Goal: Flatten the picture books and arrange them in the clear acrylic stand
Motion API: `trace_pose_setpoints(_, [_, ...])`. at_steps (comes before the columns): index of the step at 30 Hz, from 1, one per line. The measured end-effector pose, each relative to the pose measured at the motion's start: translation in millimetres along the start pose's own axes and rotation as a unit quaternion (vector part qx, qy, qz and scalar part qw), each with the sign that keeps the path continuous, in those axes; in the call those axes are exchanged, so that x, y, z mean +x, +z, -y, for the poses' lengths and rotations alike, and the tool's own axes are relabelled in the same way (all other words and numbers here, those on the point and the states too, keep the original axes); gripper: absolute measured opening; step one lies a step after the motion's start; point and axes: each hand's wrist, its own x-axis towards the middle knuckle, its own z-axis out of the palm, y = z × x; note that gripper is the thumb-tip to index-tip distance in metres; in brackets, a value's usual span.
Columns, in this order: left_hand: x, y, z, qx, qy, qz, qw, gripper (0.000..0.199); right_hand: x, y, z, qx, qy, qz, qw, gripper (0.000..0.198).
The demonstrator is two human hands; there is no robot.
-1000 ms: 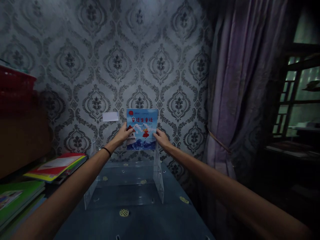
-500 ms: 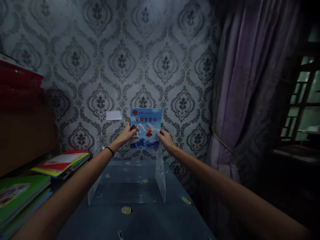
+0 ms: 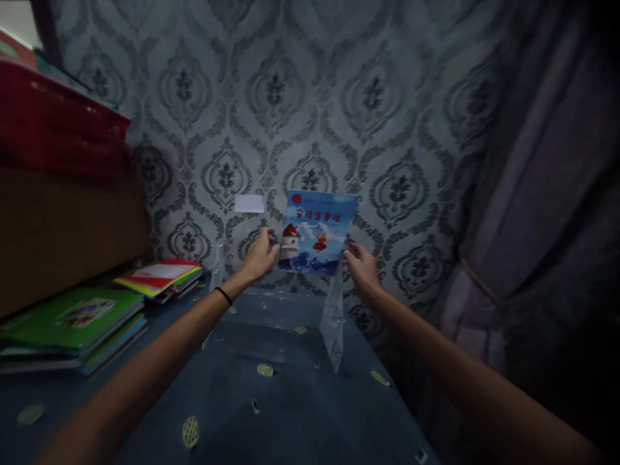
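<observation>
A blue picture book [image 3: 317, 223] with red lettering, a red-roofed tower and a small red figure faces me upright, slightly tilted, above a clear plastic rack [image 3: 333, 323]. My right hand [image 3: 362, 268] pinches its lower right edge, fingers behind and thumb in front. Just off the left edge is my left hand [image 3: 261, 255], with a black band at the wrist; its thumb and fingers are apart and hold nothing. The rack stands on the dark blue tabletop, its left side panel partly hidden behind my left forearm.
On the left lie a stack of green and blue books [image 3: 82, 316] and a pile topped with red and yellow ones [image 3: 157, 274]. Beside them stands a brown box [image 3: 68, 232] with a red basket [image 3: 62, 123] on top. A curtain [image 3: 542, 226] hangs at right; patterned wall behind.
My left hand has let go of the book's left edge and moved slightly off it. The book now leans a little. The camera view has turned left, showing more of the book stacks.
</observation>
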Motion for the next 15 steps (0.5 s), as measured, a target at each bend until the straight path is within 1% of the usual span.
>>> trace_pose_setpoints(3, [-59,-14,-1,0.011,-0.005,0.019,1.0,0.038,-47,-7,8,0.006,0.024,-0.015,1.0,0.044])
trace_pose_setpoints(5, [-107,-26,1,0.027,0.023,0.049,0.998,0.038,-94,-11,14,0.011,0.025,-0.001,1.0,0.04])
trace_pose_setpoints(7, [-155,-40,6,0.066,0.047,0.075,0.994,0.037,-149,-12,21,-0.015,-0.025,0.049,0.998,0.033])
trace_pose_setpoints(10, [-216,-65,16,0.15,0.055,0.11,0.981,0.036,-230,-6,29,0.011,-0.077,0.17,0.982,0.024])
trace_pose_setpoints(12, [-241,-83,26,0.203,0.047,0.126,0.97,0.036,-272,4,35,0.046,-0.086,0.259,0.961,0.024])
trace_pose_setpoints(13, [-249,-93,31,0.237,0.036,0.132,0.962,0.035,-289,9,39,0.064,-0.083,0.3,0.948,0.026])
trace_pose_setpoints(15, [-254,-112,43,0.317,0.001,0.139,0.938,0.033,-312,21,50,0.094,-0.077,0.365,0.923,0.028])
